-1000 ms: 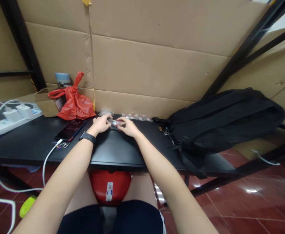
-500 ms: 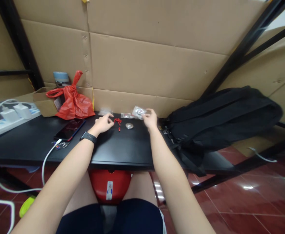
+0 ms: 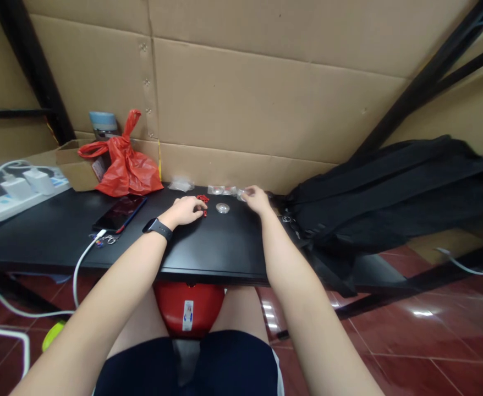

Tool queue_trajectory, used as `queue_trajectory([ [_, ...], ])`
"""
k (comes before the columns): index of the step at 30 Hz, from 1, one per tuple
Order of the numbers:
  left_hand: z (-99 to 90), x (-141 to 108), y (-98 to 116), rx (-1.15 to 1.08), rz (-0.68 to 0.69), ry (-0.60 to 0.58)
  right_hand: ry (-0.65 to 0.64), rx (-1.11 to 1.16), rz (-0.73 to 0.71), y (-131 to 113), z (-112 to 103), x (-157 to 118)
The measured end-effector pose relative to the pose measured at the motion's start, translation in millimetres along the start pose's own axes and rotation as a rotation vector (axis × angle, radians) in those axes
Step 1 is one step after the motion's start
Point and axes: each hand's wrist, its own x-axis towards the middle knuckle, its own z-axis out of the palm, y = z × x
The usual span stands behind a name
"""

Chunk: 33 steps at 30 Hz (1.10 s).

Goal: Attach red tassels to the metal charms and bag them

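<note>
My left hand is over the black table, its fingers curved and apart. Small red cord-like pieces lie just beyond its fingertips, and one red bit is right beside them. To their right rests a round, shiny clear disc, touched by neither hand. With bent fingers, my right hand pinches a small clear plastic packet at the back of the table; my fingers partly cover it. Left of that lie more clear packets with something reddish inside.
A black backpack fills the right side. On the left are a red plastic bag, a cardboard box, a phone on a white cable and a power strip. Another clear bag lies against the cardboard wall.
My right hand has lowered the clear packet from a raised position to the row of packets at the back. My left hand has moved right, closer to the red pieces.
</note>
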Motion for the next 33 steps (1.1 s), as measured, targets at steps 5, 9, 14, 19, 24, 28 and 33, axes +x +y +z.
queue_trajectory([
  [5, 3.6, -0.6, 10.3, 0.091, -0.027, 0.032, -0.395, 0.147, -0.180, -41.4, 11.6, -13.3],
  [9, 8.7, -2.2, 18.3, 0.200, -0.079, 0.124, -0.383, 0.054, -0.192, -62.8, 21.3, -20.1],
  [14, 11.5, -1.5, 19.1, 0.198, -0.070, 0.102, -0.369, 0.082, -0.151, -57.9, 16.2, -20.9],
  [19, 11.0, 2.6, 8.5, 0.062, -0.045, 0.109, -0.368, 0.092, -0.044, -52.2, 5.7, -20.5],
  [24, 15.0, 3.5, 2.7, 0.052, -0.006, 0.139, -0.348, 0.093, -0.043, -56.9, 2.1, -20.5],
  [28, 21.1, 1.6, 4.6, 0.159, -0.012, 0.156, -0.322, 0.086, -0.055, -58.4, 1.3, -20.9],
  [33, 24.6, -0.1, 8.5, 0.237, -0.007, 0.105, -0.303, 0.103, -0.034, -58.7, 0.7, -21.8],
])
